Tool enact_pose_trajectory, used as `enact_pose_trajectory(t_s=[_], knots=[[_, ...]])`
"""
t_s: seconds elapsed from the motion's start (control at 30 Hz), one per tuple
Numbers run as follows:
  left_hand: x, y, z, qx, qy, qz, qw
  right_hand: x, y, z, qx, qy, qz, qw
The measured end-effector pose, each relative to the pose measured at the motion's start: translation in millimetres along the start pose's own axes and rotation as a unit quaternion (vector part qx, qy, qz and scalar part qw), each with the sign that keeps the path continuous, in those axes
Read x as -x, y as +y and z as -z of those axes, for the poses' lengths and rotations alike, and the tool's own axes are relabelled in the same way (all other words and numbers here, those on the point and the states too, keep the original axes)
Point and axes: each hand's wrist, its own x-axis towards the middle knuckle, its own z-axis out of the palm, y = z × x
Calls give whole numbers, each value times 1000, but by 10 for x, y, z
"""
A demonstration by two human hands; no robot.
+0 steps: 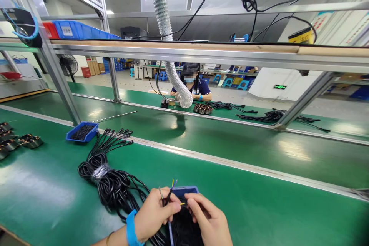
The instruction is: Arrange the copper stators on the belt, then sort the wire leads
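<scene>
My left hand [158,209], with a blue band at the wrist, is closed on the end of a black cable [169,194]. Thin coloured wires, yellow and bluish, fan out from that end. One yellow wire tip [182,204] points toward my right hand [210,217], whose thumb and forefinger pinch a small black piece [186,200] close to it; whether they touch I cannot tell. Beneath both hands stands a blue bin [187,189] with black contents. Left of my hands lies a tied bundle of black cables [113,184], with connector ends fanned toward the back.
A small blue tray [82,132] of little black pieces stands behind the bundle. Copper-wound metal cores [30,141] lie at far left. A metal rail [201,155] crosses the green bench. Across it, a person [201,84] sits near a flexible duct [174,73].
</scene>
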Motion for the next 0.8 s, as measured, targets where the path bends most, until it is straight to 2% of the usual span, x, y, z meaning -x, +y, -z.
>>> enact_pose_trajectory(t_s=[0.17, 0.4, 0.63, 0.8], knots=[[-6, -17, 2, 6, 3, -2, 1000, 38, 8, -49, -1, 49, -9, 999], [-3, 8, -2, 14, 4, 1, 1000, 44, -27, -52, -4, 35, -27, 999], [5, 16, -12, 31, 7, 5, 999, 47, -36, -49, -8, -1, 16, 1000], [6, 37, -21, 45, -1, 9, 999, 39, 23, 1, -1, -10, -1, 1000]])
